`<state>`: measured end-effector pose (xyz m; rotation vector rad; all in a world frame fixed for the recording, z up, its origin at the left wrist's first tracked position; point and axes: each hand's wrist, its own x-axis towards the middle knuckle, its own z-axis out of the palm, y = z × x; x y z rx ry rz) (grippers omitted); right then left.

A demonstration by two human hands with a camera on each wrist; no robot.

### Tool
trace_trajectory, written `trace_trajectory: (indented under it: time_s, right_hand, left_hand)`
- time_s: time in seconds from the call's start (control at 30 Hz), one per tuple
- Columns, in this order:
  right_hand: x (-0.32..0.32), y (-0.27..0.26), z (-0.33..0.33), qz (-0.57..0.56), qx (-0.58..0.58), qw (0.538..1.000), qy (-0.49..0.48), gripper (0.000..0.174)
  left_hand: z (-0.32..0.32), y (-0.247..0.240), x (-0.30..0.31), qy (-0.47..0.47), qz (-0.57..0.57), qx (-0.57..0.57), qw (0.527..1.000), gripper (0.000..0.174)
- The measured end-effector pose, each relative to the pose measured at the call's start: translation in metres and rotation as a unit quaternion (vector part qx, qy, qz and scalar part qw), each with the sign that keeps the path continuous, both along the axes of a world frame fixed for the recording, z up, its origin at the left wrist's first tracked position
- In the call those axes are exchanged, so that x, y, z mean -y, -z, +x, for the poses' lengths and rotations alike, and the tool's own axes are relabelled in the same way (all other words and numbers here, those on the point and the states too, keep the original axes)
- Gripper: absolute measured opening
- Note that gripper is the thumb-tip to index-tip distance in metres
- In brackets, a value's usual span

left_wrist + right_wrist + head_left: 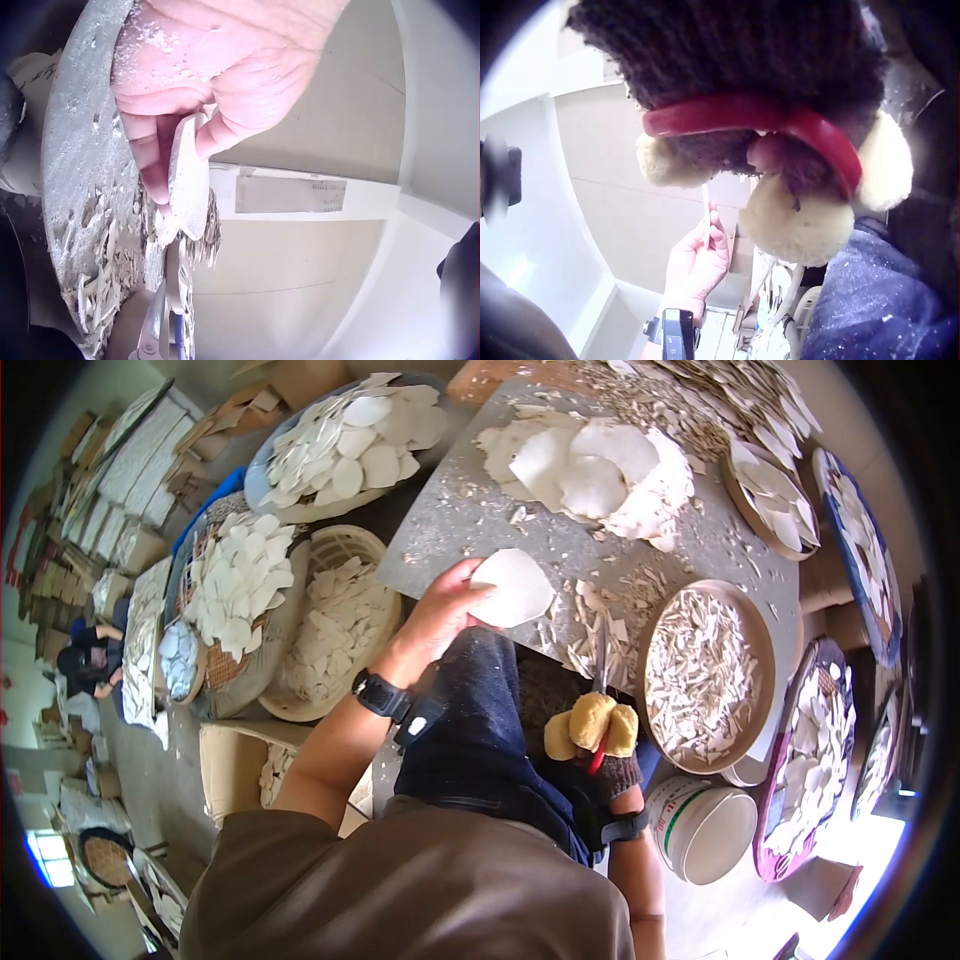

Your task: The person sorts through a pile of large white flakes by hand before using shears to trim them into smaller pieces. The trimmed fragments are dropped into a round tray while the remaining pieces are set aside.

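Note:
Between thumb and fingers, my bare left hand pinches a thin, off-white rounded disc, held over the table's near edge. In the left wrist view the disc stands nearly edge-on, with white dust on the palm. My right hand wears a dark knitted glove with yellow padded fingertips. It grips scissors whose blades point away from me, just right of the disc and apart from it. Their red handle loops around the gloved fingers in the right wrist view.
Off-white discs lie heaped on the grey table, with trimmings near its edge. A round tray of cut strips sits right, above a white bucket. Left stands a slatted basket of pieces. Another person is far left.

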<state>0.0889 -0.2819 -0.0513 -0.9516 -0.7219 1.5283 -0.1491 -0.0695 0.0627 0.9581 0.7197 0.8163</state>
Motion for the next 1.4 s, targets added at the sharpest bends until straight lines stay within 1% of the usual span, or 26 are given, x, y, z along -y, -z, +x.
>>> trace_trajectory:
  time_s: [0.1, 0.17, 0.2, 0.23, 0.27, 0.3, 0.33, 0.4, 0.43, 0.5, 0.53, 0.6, 0.63, 0.7, 0.77, 0.83, 0.9, 0.93, 1.0, 1.03, 1.1, 1.13, 1.2, 1.3, 1.33, 1.4]
  right_hand:
    - [-0.004, -0.013, -0.008, 0.02, 0.0, 1.0, 0.004, 0.035]
    - [-0.009, -0.03, -0.01, 0.006, 0.039, 0.999, -0.011, 0.03]
    - [-0.011, -0.04, -0.009, -0.013, 0.062, 0.997, -0.031, 0.026]
    - [-0.008, -0.036, -0.011, 0.009, 0.186, 0.983, -0.005, 0.022]
    - [-0.006, -0.045, -0.011, 0.003, 0.173, 0.985, -0.006, 0.02]
    - [-0.006, -0.055, -0.01, -0.001, 0.16, 0.987, -0.007, 0.019]
    - [-0.006, -0.054, -0.007, 0.011, 0.225, 0.974, -0.02, 0.019]
    - [-0.002, -0.044, -0.005, 0.03, 0.351, 0.935, -0.042, 0.019]
    - [0.0, -0.019, -0.005, 0.06, 0.343, 0.937, -0.013, 0.015]
    - [-0.004, -0.009, -0.011, 0.009, 0.209, 0.978, 0.011, 0.027]
    - [-0.007, -0.015, -0.015, -0.015, 0.148, 0.989, 0.02, 0.037]
    - [-0.013, -0.016, -0.021, -0.003, 0.212, 0.977, 0.017, 0.02]
    - [-0.015, -0.033, -0.024, 0.01, 0.176, 0.984, 0.018, 0.022]
    - [-0.013, -0.049, -0.023, 0.012, 0.179, 0.984, 0.015, 0.023]
    - [-0.003, -0.031, -0.021, -0.003, 0.234, 0.972, 0.007, 0.023]
    - [0.006, -0.026, -0.015, -0.004, 0.312, 0.95, -0.001, 0.023]
    - [0.015, -0.023, -0.013, 0.004, 0.259, 0.966, 0.013, 0.022]
    - [0.021, -0.022, -0.011, 0.002, 0.255, 0.967, 0.011, 0.025]
    - [0.029, -0.016, -0.011, -0.006, 0.219, 0.976, 0.014, 0.028]
    - [0.032, -0.011, -0.012, -0.012, 0.186, 0.982, 0.023, 0.029]
    - [0.031, -0.01, -0.011, -0.029, 0.111, 0.993, 0.034, 0.031]
    - [0.029, -0.02, -0.011, -0.034, 0.065, 0.996, 0.044, 0.032]
    - [0.03, -0.012, -0.008, -0.038, 0.077, 0.996, 0.016, 0.031]
    - [0.029, -0.017, -0.007, -0.051, 0.037, 0.998, 0.023, 0.028]
    - [0.029, -0.02, -0.007, -0.057, 0.013, 0.998, 0.033, 0.027]
    - [0.03, -0.003, -0.01, -0.029, 0.128, 0.991, 0.031, 0.025]
  left_hand:
    - [-0.015, 0.004, 0.0, 0.038, 0.025, -0.046, 0.998, 0.036]
    - [-0.041, 0.005, -0.002, 0.058, 0.03, -0.153, 0.986, 0.036]
    - [-0.06, 0.009, -0.005, 0.0, 0.023, -0.16, 0.987, 0.038]
    - [-0.083, 0.01, -0.012, -0.06, 0.017, -0.167, 0.984, 0.04]
    - [-0.111, 0.005, -0.023, -0.153, 0.025, -0.186, 0.97, 0.037]
    - [-0.163, 0.026, -0.041, -0.245, 0.05, -0.108, 0.962, 0.033]
    - [-0.222, 0.042, -0.056, -0.339, 0.052, -0.082, 0.936, 0.03]
    - [-0.315, 0.048, -0.073, -0.429, 0.069, -0.021, 0.901, 0.029]
    - [-0.337, 0.05, -0.08, -0.435, 0.074, 0.021, 0.897, 0.029]
    - [-0.259, -0.008, -0.055, -0.459, 0.101, -0.083, 0.879, 0.03]
    - [-0.234, -0.019, -0.048, -0.381, 0.075, -0.101, 0.916, 0.032]
    - [-0.187, -0.015, -0.041, -0.257, -0.003, -0.126, 0.958, 0.035]
    - [-0.146, -0.021, -0.037, -0.176, -0.009, -0.178, 0.968, 0.041]
    - [-0.062, -0.058, -0.027, 0.097, 0.029, -0.207, 0.973, 0.05]
    - [0.01, -0.075, -0.026, 0.281, 0.037, -0.232, 0.931, 0.049]
    - [0.069, -0.076, -0.035, 0.447, 0.047, -0.202, 0.87, 0.053]
    - [0.133, -0.056, -0.055, 0.518, 0.255, -0.197, 0.792, 0.044]
    - [0.168, -0.086, -0.052, 0.506, 0.225, -0.244, 0.796, 0.038]
    - [0.224, -0.1, -0.07, 0.439, 0.166, -0.123, 0.874, 0.044]
    - [0.241, -0.095, -0.074, 0.361, 0.167, 0.066, 0.915, 0.046]
    - [0.256, -0.132, -0.06, 0.318, 0.212, 0.099, 0.919, 0.053]
    - [0.256, -0.131, -0.06, 0.319, 0.278, 0.046, 0.905, 0.057]
    - [0.254, -0.126, -0.057, 0.32, 0.398, -0.059, 0.857, 0.065]
    - [0.231, -0.071, -0.096, 0.227, 0.536, -0.282, 0.763, 0.091]
    - [0.222, -0.053, -0.107, 0.162, 0.548, -0.38, 0.727, 0.094]
    - [0.205, -0.026, -0.119, 0.026, 0.549, -0.556, 0.623, 0.101]
